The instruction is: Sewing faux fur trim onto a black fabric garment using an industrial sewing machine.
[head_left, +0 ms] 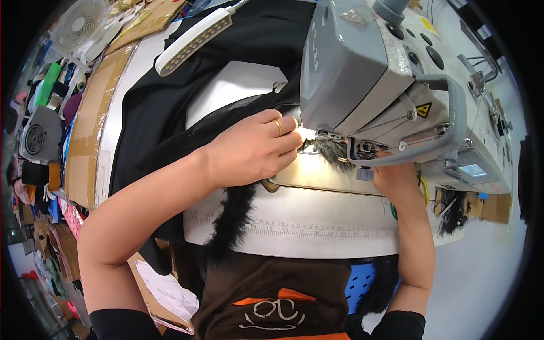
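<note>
Left hand [254, 148] bent on black cloth [158, 113], 10 o'clock; right hand [398, 180] apart, 3 o'clock, fingers behind sewing machine [391, 85]; grips unclear.

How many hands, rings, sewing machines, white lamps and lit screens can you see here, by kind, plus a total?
Hands: 2, left hand and right hand, the latter partly hidden
Gold ring: 1
Sewing machine: 1
White lamp: 1
Lit screen: 1
Total: 6 visible
</note>
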The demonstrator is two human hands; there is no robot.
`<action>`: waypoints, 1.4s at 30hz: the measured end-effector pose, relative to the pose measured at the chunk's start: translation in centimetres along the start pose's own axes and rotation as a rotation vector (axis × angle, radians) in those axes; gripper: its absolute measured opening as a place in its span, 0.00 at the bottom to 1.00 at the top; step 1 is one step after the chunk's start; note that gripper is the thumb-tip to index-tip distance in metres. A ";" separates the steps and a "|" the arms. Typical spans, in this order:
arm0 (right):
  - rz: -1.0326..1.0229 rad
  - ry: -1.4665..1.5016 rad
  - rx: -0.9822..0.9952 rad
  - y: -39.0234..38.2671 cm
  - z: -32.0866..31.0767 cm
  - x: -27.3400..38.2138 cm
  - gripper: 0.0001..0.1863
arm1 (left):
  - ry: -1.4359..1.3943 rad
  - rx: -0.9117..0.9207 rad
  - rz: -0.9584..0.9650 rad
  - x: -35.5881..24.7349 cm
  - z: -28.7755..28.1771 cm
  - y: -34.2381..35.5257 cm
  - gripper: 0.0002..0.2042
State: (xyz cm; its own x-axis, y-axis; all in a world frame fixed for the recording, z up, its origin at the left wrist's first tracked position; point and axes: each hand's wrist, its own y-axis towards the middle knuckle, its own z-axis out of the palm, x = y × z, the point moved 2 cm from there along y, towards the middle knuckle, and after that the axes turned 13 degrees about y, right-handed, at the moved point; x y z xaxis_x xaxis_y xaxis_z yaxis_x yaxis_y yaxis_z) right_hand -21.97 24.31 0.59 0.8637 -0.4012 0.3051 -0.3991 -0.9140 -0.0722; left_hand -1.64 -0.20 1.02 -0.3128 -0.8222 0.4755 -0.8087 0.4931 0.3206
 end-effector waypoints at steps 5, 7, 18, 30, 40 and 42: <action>-0.057 0.050 -0.143 -0.3 1.2 -0.9 0.07 | -0.063 -0.062 -0.004 0.4 0.2 0.1 0.07; -0.074 0.097 -0.238 0.1 1.3 -1.0 0.08 | -0.094 -0.109 -0.011 0.8 0.2 0.0 0.06; -0.400 -0.151 -0.368 1.6 1.1 -1.3 0.07 | -0.108 -0.102 -0.037 1.3 -0.2 0.3 0.04; -0.309 -0.155 -0.322 1.6 1.3 -1.9 0.09 | -0.094 -0.078 -0.103 0.7 0.4 0.2 0.07; -0.324 -0.168 -0.255 1.5 2.0 -3.5 0.10 | -0.243 -0.129 -0.229 1.0 1.8 -0.2 0.02; -0.046 -0.069 -0.333 0.5 3.6 -6.5 0.15 | -0.313 -0.208 -0.262 0.9 2.2 -0.1 0.03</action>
State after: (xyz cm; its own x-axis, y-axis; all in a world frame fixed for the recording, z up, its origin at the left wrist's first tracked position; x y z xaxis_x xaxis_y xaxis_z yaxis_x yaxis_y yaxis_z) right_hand -26.65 26.23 -4.86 0.8975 -0.3731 0.2352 -0.4277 -0.8663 0.2580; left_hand -2.90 -1.63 -0.41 -0.2725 -0.9574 0.0959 -0.7734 0.2773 0.5701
